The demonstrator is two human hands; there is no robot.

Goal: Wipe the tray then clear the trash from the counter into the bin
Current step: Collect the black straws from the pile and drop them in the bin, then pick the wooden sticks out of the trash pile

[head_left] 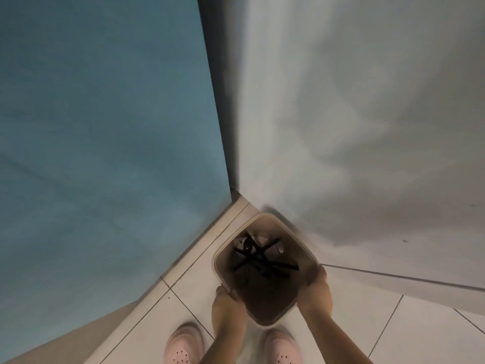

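I look straight down at a beige square bin (304,246) that stands on the tiled floor in a corner. Inside it lie several black plastic utensils (265,261) and some pale trash near the far wall. My left hand (227,300) grips the bin's near-left rim. My right hand (316,291) grips its right rim. No tray or counter is in view.
A blue wall (105,127) rises on the left and a white wall (367,114) on the right, meeting just behind the bin. White floor tiles (420,329) spread around. My feet in pink clogs (183,345) stand just in front of the bin.
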